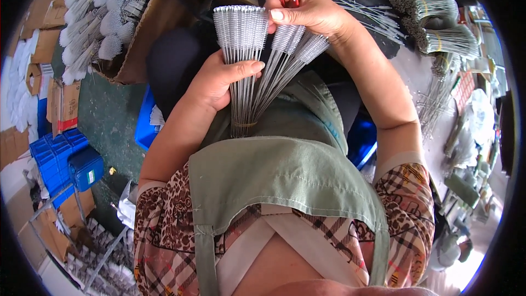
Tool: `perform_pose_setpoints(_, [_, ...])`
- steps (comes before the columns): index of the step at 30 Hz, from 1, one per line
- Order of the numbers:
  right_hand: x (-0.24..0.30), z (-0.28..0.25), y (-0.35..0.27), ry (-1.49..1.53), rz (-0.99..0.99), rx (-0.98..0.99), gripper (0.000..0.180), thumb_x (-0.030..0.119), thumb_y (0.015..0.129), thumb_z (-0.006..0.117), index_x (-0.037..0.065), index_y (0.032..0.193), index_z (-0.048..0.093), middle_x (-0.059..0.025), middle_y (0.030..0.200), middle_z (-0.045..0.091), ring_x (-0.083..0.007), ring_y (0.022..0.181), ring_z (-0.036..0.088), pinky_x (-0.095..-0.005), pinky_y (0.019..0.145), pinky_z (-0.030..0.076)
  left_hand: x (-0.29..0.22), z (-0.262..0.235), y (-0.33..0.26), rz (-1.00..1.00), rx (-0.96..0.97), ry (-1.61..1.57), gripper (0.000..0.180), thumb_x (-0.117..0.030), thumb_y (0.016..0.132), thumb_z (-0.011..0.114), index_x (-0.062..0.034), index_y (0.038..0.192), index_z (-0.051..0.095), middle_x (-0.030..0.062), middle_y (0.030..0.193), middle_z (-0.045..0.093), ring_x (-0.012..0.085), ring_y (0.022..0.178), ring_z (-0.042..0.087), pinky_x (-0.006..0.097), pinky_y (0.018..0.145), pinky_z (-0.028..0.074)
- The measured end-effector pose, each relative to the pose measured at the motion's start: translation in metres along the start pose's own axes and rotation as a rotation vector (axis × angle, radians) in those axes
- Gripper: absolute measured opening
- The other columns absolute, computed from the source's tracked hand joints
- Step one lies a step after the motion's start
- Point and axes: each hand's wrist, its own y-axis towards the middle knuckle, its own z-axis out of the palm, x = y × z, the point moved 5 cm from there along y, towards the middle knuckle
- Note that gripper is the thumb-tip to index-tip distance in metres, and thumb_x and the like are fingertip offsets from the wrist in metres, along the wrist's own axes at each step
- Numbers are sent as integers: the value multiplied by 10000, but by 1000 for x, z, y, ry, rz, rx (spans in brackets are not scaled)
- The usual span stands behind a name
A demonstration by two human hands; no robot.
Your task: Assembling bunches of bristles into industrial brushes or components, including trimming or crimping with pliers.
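A bundle of thin wire-stemmed brushes with white bristle heads stands over my lap, heads pointing away from me. My left hand is wrapped round its stems just below the heads. Two smaller clumps of the same brushes fan out to the right, and all the stems meet at a band low on the bundle. In my right hand is a cutting tool with red handles and dark blades pointing away. That hand's thumb and fingers sit at the brush heads, and its fingertips are partly hidden.
Loose wires lie on the dark work surface at the far right, near several tied wire bundles. A cardboard box with many bundled brushes stands at left. Blue crates sit on the green floor.
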Motion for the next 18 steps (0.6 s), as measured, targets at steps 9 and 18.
perform_pose_setpoints(9, [11, 8, -2, 67, -20, -11, 269, 289, 794, 719, 82, 813, 549, 14, 716, 541, -95, 690, 570, -227, 698, 467, -5, 3, -2, 40, -61, 1, 261, -69, 731, 743, -7, 953, 619, 57, 822, 646, 139, 714, 612, 269, 679, 500])
perform_pose_setpoints(18, [8, 8, -1, 44, -46, -19, 278, 319, 781, 724, 103, 762, 549, -10, 821, 527, -125, 755, 531, -273, 723, 447, -8, 5, -1, 23, 46, -46, 321, -125, 754, 703, -3, 1019, 570, 60, 876, 625, 156, 726, 600, 275, 663, 497])
